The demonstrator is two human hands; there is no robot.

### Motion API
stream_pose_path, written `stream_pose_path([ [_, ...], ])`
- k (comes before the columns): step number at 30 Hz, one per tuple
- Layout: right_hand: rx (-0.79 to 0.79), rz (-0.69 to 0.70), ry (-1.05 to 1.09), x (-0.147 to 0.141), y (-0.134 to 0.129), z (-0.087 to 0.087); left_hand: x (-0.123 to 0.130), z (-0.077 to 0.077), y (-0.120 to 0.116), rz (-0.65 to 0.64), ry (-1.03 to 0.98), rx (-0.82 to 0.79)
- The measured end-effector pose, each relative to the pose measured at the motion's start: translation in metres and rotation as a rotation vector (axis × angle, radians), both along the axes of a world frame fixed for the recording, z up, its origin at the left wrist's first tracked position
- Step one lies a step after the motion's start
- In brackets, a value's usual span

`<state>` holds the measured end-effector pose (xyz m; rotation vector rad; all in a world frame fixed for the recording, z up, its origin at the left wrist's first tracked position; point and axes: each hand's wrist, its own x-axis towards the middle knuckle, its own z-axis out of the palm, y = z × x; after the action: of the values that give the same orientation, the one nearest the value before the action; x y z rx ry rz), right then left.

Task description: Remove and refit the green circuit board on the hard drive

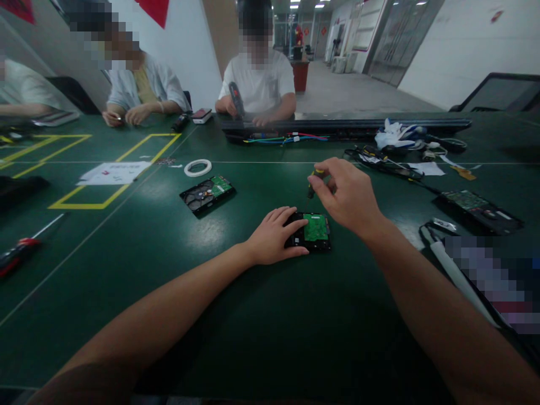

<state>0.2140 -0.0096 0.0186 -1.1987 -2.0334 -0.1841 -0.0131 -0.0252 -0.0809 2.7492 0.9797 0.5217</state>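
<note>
A hard drive (317, 229) lies on the table with its green circuit board facing up. My left hand (274, 236) spans its left part, thumb along the near edge, index finger on the board, the other fingers toward the far edge. That palm hides the drive's left end. Above and just right of the drive, my right hand (348, 194) is closed in a pinch round a short yellow-and-black screwdriver (311, 188). The screwdriver is held upright, apart from the drive; its tip cannot be made out.
Left of centre lie a second hard drive (207, 194) and a white tape roll (198, 167). A red-black screwdriver (25, 247) rests far left. Another drive (478, 211) and cables (379, 160) are on the right. Across the table, a person in white (259, 84) holds a power tool (236, 98).
</note>
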Motion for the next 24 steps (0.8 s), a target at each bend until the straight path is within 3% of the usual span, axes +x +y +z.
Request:
stream_pose_path([
  [11,-0.007,0.032,-0.031,0.0016,-0.0001,0.0033,-0.0006,-0.0007,0.0013,0.002,0.012,0.012],
  [24,0.038,-0.126,-0.046,0.0003,-0.0030,0.0069,-0.0009,-0.0005,0.0006,0.000,0.019,0.018],
])
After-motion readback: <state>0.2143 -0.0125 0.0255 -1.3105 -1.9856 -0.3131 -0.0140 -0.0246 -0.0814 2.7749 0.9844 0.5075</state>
